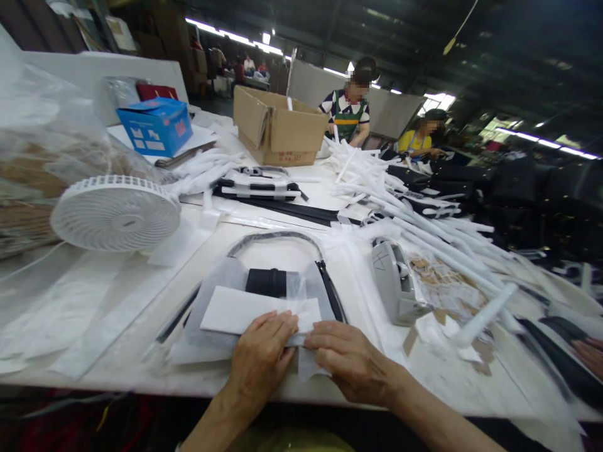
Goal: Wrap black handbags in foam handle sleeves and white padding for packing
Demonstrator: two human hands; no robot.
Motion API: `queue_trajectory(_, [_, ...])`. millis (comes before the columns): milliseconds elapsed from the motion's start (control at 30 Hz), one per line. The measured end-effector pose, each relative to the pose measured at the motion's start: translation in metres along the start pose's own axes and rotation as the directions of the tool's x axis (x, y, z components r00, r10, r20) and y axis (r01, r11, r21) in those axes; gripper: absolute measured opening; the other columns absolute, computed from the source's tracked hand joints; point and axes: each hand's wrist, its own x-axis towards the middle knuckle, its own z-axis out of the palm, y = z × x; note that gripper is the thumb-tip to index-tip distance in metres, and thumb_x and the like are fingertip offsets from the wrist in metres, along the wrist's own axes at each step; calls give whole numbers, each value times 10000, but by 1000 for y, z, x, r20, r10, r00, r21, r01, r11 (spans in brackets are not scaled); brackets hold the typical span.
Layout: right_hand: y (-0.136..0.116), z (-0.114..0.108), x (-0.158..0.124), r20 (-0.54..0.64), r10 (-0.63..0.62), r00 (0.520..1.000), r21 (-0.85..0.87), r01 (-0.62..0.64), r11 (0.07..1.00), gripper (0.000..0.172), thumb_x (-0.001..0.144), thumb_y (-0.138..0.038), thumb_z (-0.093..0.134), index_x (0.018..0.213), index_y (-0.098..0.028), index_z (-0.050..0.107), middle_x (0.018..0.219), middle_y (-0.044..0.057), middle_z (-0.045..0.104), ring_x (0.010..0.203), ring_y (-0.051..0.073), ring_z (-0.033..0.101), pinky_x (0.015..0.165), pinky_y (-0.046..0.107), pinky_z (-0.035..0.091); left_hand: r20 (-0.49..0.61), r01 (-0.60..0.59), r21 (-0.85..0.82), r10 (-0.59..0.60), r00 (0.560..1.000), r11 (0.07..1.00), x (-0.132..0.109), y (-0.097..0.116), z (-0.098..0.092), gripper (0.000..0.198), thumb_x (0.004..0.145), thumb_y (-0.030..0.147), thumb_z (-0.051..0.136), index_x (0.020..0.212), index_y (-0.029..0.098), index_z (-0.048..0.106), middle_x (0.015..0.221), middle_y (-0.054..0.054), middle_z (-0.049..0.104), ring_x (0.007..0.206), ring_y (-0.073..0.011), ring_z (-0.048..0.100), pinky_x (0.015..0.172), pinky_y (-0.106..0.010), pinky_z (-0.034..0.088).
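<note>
Wrapped piece: directly in front of you, near the table's front edge, lay a flat, translucent white wrapping sheet [202, 339], its edges loose and creased, under a stiff-looking, opaque white rectangular sheet [252, 309].
Black parts: just beyond the opaque sheet sat a short, broad black banded piece [265, 282], beside a shiny clear strip [296, 285]; a dark curved handle [277, 236] arched behind, and a narrow black strap [332, 292] ran down the right side.
Your left hand: the left hand [264, 345] rested on the opaque sheet's near edge, fingers close together; you cannot tell from this view whether the thumb gripped beneath.
Your right hand: the right hand [348, 363], fingers bent and narrow, pinched the near edge at the sheet's right end.
Tabletop: your pale, scuffed white table [141, 358] carried a round white plastic fan [125, 216] on the left, a grey tape dispenser [396, 282] on the right, and a heap of long white tubes [438, 235] beyond.
Room: past an open brown cardboard box [294, 135], a person in a patterned top [346, 113] and another in yellow [417, 141] stood under strip lights [235, 37].
</note>
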Motion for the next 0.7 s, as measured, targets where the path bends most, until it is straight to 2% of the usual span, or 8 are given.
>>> queue_trajectory(67, [-2,0,-7,-2,-11,1000,-4,11,1000,218,812,-18,437,928,-167,546,1090,128,695,1083,209,609,1013,403,481,12,-1,-21,2,1000,1000,1,1,-3,323,835,76,477,1112,191,595,1073,-35,727,993,-193,675,919,-362,524])
queue_trajectory(200, [-4,3,-14,-8,1,1000,26,-1,1000,184,811,-26,446,886,-172,528,904,96,695,1025,208,604,985,396,482,74,32,-85,-26,997,996,3,2,-13,250,897,233,538,1139,195,586,1104,-41,716,1038,-209,660,941,-387,519])
queue_trajectory(267, [-5,3,-14,10,17,1000,27,-17,999,183,822,-28,436,879,-184,514,873,89,685,1008,206,599,972,396,485,100,33,-96,-23,995,995,4,2,-14,227,935,270,516,1141,206,586,1110,-29,715,1048,-198,659,951,-385,515])
queue_trajectory(367, [-6,2,-12,37,18,999,32,-19,999,174,828,-39,429,866,-190,507,859,88,679,986,210,600,956,395,491,80,37,-87,-30,996,995,4,1,-11,206,978,230,437,1105,221,598,1065,-6,729,1020,-173,672,937,-364,518])
queue_trajectory(500, [-12,-2,-7,17,0,1000,-10,0,1000,196,820,-39,401,886,-180,520,862,97,682,943,204,618,931,376,500,42,50,-61,-47,998,997,3,1,-4,165,966,249,485,1072,217,607,1024,-7,737,978,-180,685,920,-366,523])
queue_trajectory(600, [-17,-4,0,-15,47,999,-76,-48,996,214,850,-62,372,895,-189,538,843,84,683,808,176,627,840,334,522,14,40,-31,-40,999,999,3,2,-4,149,951,265,516,1052,206,608,1008,-23,738,951,-195,691,898,-376,536])
queue_trajectory(700, [-17,-1,12,-67,161,985,-125,-168,978,182,911,-131,394,900,-192,565,825,67,678,718,155,613,703,269,503,15,-3,-9,3,1000,1000,3,2,-4,168,943,225,486,1062,197,601,1019,-37,734,953,-201,689,884,-384,549])
